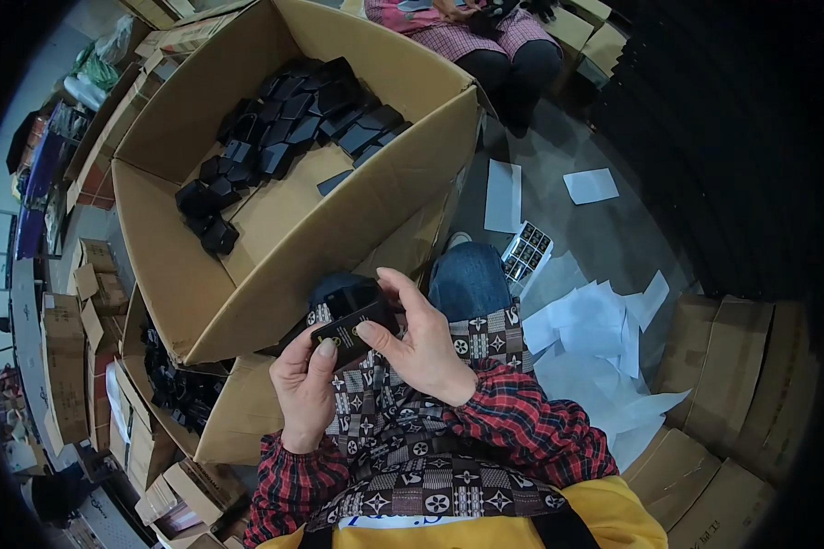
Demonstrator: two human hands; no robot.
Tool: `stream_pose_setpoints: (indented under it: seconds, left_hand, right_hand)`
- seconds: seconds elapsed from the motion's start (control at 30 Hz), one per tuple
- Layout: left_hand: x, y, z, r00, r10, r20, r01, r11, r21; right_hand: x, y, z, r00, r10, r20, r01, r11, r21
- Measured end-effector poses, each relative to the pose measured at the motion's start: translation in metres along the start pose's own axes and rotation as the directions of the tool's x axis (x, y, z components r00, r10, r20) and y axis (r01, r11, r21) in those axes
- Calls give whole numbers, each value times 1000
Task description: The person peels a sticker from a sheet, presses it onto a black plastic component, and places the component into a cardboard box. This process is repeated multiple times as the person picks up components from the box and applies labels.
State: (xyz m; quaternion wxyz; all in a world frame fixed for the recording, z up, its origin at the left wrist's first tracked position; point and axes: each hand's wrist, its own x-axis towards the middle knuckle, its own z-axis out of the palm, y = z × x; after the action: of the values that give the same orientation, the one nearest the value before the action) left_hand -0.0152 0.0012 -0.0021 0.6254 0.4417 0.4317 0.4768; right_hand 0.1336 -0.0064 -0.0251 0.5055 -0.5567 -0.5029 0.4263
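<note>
Over my lap, my left hand (pixel 306 393) and my right hand (pixel 428 346) both grip a small black box-like piece (pixel 350 335) with pale lettering on its face. Both thumbs press on the printed side, and the fingers wrap behind it. Its exact kind I cannot make out. Just beyond my hands stands a large open cardboard box (pixel 357 215). Inside it lies a pile of black angular pieces (pixel 288 119), heaped toward the far side.
White paper sheets (pixel 595 325) and a tray of small dark square items (pixel 527 252) lie on the floor at right. Cardboard boxes (pixel 723 366) stand lower right. A smaller carton with black items (pixel 178 380) is at left. Another person (pixel 485 41) sits opposite.
</note>
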Motion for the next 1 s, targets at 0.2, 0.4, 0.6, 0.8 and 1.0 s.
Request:
stream_pose_setpoints:
  seconds: [0.2,0.4,0.6,0.8,1.0]
  left_hand:
    - [3,5,9,999,35,36,-34,999,-24]
    - [31,23,20,987,143,69,-136,986,-96]
    - [90,50,46,992,95,81,-93,995,-29]
    - [169,81,80,968,201,150,-213,974,73]
    - [228,87,85,968,194,160,-224,953,202]
  right_hand:
    - [12,-23,3,997,-70,-45,67,995,-75]
    - [39,-34,-1,954,-217,-209,210,976,-52]
    - [97,-38,-10,925,-169,-339,229,962,147]
    - [179,-44,-31,905,-130,-405,248,935,254]
    - [227,-35,-44,906,-94,-413,239,918,316]
